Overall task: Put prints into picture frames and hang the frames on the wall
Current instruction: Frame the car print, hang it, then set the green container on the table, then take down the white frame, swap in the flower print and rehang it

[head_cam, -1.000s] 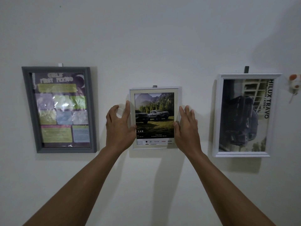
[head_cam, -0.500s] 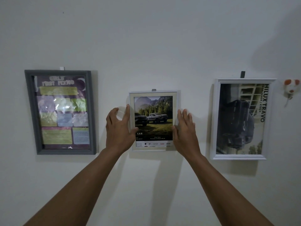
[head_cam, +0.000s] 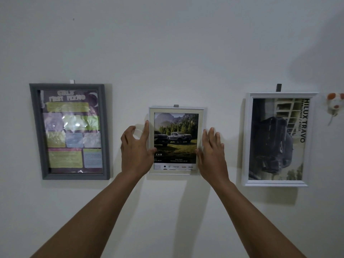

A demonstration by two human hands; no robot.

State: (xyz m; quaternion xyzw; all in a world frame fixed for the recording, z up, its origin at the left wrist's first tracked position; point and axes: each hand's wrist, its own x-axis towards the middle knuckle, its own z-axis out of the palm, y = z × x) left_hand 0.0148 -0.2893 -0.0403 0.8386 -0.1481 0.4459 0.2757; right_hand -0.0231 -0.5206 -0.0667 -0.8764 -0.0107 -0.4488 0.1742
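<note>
Your small white rectangular picture frame (head_cam: 176, 109), holding the pickup-truck print (head_cam: 176, 138), sits flat against the pale wall (head_cam: 176, 53). Its top edge is just under a little grey hook (head_cam: 176, 105). It hangs between a grey moulded frame (head_cam: 35, 131) and a larger white frame (head_cam: 246, 138). Your left hand (head_cam: 135, 151) pinches the small frame's left edge, with the index finger straight up the side, the thumb tip on the front and the other fingers curled. Your right hand (head_cam: 212, 155) lies spread with straight fingers against the right edge, thumb on the lower front, gripping nothing.
</note>
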